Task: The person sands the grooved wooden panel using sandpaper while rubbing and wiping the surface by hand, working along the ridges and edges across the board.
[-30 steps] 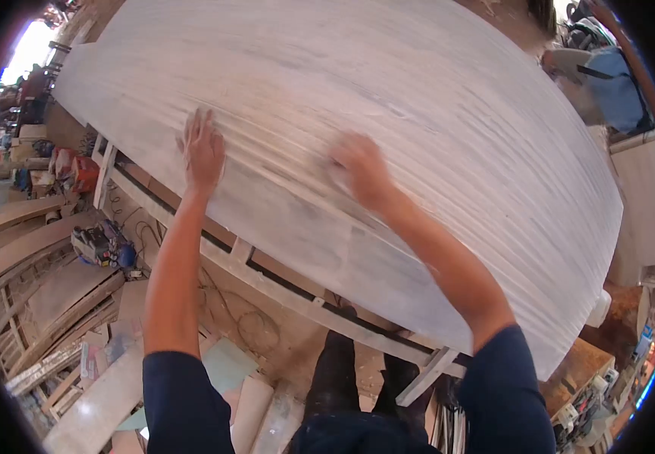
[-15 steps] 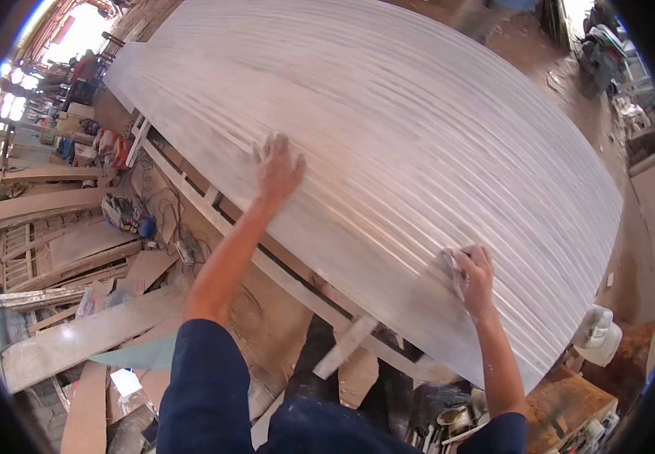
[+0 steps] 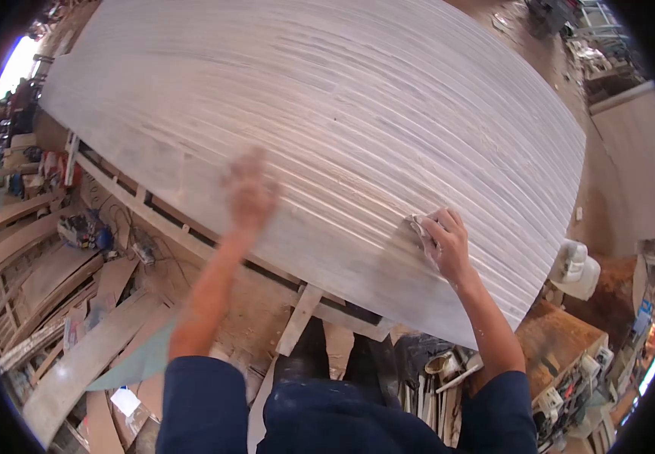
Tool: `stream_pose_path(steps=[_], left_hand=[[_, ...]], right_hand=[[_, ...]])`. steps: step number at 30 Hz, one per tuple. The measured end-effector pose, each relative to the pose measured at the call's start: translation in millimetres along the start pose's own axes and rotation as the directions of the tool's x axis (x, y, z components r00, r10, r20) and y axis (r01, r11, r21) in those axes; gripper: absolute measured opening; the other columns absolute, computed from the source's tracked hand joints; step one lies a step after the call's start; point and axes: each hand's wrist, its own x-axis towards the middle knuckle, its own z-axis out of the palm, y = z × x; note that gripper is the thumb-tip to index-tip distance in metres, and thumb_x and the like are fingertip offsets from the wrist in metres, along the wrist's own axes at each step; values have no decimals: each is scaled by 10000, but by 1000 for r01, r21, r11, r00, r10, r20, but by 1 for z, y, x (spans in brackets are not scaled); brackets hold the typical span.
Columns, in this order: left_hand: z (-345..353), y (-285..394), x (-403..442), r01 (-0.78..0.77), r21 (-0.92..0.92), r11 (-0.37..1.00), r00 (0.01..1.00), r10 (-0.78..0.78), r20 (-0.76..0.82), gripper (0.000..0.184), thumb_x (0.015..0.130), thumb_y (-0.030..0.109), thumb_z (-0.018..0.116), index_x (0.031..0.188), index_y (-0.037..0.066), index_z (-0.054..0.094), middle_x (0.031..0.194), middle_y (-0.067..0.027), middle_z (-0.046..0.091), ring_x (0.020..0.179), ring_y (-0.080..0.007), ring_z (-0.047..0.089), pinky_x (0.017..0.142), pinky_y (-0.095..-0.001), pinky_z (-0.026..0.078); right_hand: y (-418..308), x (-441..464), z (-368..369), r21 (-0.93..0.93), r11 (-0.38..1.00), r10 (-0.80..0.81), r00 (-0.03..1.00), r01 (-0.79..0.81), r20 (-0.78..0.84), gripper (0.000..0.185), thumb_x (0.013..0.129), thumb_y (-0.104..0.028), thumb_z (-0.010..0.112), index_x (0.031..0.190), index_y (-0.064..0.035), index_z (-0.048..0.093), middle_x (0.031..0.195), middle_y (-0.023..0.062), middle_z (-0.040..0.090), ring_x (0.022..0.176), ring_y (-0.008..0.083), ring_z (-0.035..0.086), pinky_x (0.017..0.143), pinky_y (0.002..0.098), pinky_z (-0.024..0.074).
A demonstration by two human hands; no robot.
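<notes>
A large panel with a pale, dusty, ridged surface [image 3: 358, 129] lies in front of me, long parallel grooves running across it. My right hand [image 3: 446, 240] is closed around a small whitish folded piece, apparently sandpaper [image 3: 417, 221], and presses it on the grooves near the panel's near right part. Over the smoother near border of the panel is my left hand [image 3: 252, 193], smeared by motion. Its fingers look spread, with nothing in them; whether it touches the surface I cannot tell.
The panel rests on a wooden frame [image 3: 301, 318] close to my legs. Boards [image 3: 93, 363] and a power tool [image 3: 85, 229] lie on the floor at left. At right are a white plastic jug [image 3: 576, 271] and a rusty-topped box [image 3: 562, 340]. Brushes and a can [image 3: 437, 365] sit below.
The view has shifted, so the panel appears further left. My left hand has moved relative to the panel and is now blurred. My right hand still holds the folded piece against the grooves.
</notes>
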Motion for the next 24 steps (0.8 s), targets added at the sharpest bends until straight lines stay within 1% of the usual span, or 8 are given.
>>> stream_pose_path(steps=[3,7,11,14,16,19,21,24], left_hand=[[-1,-135,54,78,-14,997,992,-79,-98,506,978,361,494,1427,129,484,1455,-106,478,1323,-313,424,1119,-537,253],[3,-202,97,263,-85,961,945,-275,-179,484,1020,351,407,1434,113,481,1460,-109,484,1372,-303,398,1129,-571,211],[-6,-207,97,305,-201,931,933,-334,-133,497,1033,296,359,1442,31,455,1474,-150,460,1364,-346,398,1155,-446,260],[-11,-208,96,226,-550,804,877,-414,-246,503,1028,279,349,1443,10,442,1485,-174,438,1365,-353,401,1151,-429,275],[-18,-199,98,247,-756,606,790,-577,-204,506,1029,273,342,1438,-10,437,1493,-198,417,1383,-354,379,1146,-422,286],[-25,-195,97,274,-758,592,810,-567,-150,512,1033,281,339,1435,-21,432,1501,-214,398,1390,-356,369,1143,-430,288],[-23,-197,96,283,-707,648,822,-544,-170,515,1028,284,342,1429,-26,429,1472,-213,430,1366,-371,382,1124,-445,300],[-17,-200,100,279,-612,740,834,-502,-227,513,1022,289,346,1410,-33,442,1433,-212,472,1330,-389,406,1100,-465,313]], right_hand=[[-4,15,14,8,1000,5,1000,-5,-4,235,735,10,721,955,-64,680,836,70,573,788,274,550,669,394,435],[-45,89,69,93,996,-8,999,5,32,210,722,20,704,914,-49,658,811,87,539,789,290,541,691,412,434],[-110,221,191,259,961,-111,994,100,25,142,773,-47,657,915,-46,661,1015,168,598,1061,381,542,950,478,434],[-174,344,317,143,955,-215,937,261,-275,130,770,-43,654,899,-53,663,1008,181,597,1035,379,536,924,453,437],[-208,398,338,208,963,-162,984,174,-73,132,778,-65,651,907,-58,681,1039,190,611,1075,380,532,958,466,426],[-170,351,324,76,953,-292,956,292,-20,178,766,-69,664,941,-65,696,1032,175,615,1082,362,536,967,478,419],[-118,250,232,250,956,-164,986,157,10,290,775,-106,724,1065,-88,714,1017,122,616,1022,301,531,882,441,412],[-49,99,95,-28,999,-43,999,43,-5,143,749,-58,775,889,-70,750,711,46,524,675,218,495,601,349,377]])
